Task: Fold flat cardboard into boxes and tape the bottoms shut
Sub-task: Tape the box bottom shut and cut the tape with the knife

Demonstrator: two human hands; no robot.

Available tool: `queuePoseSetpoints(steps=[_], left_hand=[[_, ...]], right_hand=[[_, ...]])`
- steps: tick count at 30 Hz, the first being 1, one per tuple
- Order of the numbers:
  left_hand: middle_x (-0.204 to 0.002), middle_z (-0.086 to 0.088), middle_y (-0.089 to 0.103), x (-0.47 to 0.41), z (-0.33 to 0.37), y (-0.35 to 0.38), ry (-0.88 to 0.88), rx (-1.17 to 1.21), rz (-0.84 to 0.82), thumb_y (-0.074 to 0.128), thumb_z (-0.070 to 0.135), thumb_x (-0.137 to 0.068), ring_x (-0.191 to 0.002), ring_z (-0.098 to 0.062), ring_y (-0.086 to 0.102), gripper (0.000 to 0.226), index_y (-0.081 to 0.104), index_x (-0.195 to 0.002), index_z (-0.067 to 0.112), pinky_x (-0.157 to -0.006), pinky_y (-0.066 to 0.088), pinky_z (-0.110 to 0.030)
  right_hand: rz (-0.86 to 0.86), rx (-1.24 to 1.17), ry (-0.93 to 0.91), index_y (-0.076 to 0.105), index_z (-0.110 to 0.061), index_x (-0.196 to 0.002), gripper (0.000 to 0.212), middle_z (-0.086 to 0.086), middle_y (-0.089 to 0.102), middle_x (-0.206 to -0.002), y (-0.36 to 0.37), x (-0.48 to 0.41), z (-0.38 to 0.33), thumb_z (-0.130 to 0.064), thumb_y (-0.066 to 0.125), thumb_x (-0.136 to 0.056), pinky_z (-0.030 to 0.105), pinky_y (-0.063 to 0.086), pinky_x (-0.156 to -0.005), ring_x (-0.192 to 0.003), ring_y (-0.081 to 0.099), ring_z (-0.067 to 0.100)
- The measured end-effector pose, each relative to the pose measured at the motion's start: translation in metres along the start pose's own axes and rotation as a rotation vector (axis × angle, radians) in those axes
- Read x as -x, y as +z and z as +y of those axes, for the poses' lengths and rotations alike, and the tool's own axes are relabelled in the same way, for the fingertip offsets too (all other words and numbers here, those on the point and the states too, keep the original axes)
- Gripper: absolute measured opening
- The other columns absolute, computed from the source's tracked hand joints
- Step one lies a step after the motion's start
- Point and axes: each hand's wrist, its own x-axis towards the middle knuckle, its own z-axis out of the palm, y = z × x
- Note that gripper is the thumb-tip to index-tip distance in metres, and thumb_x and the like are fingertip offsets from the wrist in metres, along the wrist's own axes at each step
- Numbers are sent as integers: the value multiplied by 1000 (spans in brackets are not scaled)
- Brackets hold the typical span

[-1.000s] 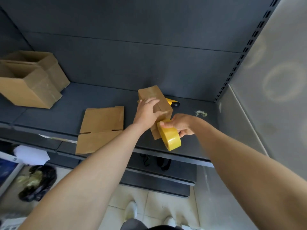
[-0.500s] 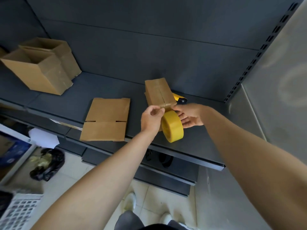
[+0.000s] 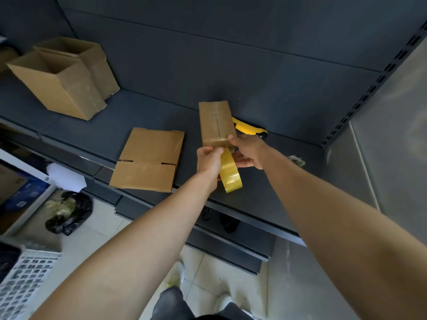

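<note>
Head view: three brown boxes [image 3: 216,123], one flat cardboard [image 3: 147,160], one yellow tape roll [image 3: 230,177]; left hand [image 3: 209,159] pinches it, right hand [image 3: 248,151] grips it.

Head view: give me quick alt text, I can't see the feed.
The left hand grips the near end of a small cardboard box on the dark shelf, while the right hand holds a yellow tape roll against it. A flat cardboard blank lies to its left, two open boxes farther left.

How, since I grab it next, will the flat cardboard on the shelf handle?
The flat cardboard looks thin, so probably light. Slits separate its flaps, so they may hinge and droop. It seems to overhang the shelf edge, so a nudge might slide it off.
</note>
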Motion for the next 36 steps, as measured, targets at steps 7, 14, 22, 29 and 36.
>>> queuePoseSetpoints(steps=[7,14,22,29,36], left_hand=[[-109,-5,57,-15,9,-6,64,-94,140,65,25,-86,-99,-26,58,24,50,-105,20,-91,50,-45],[-94,0,57,-28,8,-17,87,-120,164,68,29,-85,-89,-23,58,19,53,-94,22,-83,51,-40],[-94,-4,58,-34,6,-17,90,-104,205,64,29,-85,-88,-26,57,14,51,-83,25,-81,49,-42],[-96,-6,55,-33,11,-21,3,-92,165,54,32,-92,-97,-29,57,12,45,-90,24,-94,47,-48],[-110,-13,65,-23,27,-24,-153,-107,87,62,36,-85,-99,-32,63,43,57,-119,11,-93,50,-47]], right_hand=[[384,699,-214,57,-8,-91,31,13,62,-97,-24,-51,-11,-38,52,-94,30,42,-62,-78,57,23],[324,1025,-258,40,-8,-136,50,15,46,-133,-32,-104,9,-31,53,-94,44,43,-98,-121,46,34],[359,1076,-150,49,-4,-129,54,17,39,-133,-27,-107,15,-33,67,-87,43,41,-100,-123,38,34],[407,563,-227,47,-13,-104,25,7,55,-91,-45,-66,29,-20,57,-83,34,42,-68,-82,53,28],[120,352,-564,51,-32,-88,22,-9,48,-71,-3,-27,-10,-43,69,-82,25,38,-60,-67,48,9]])
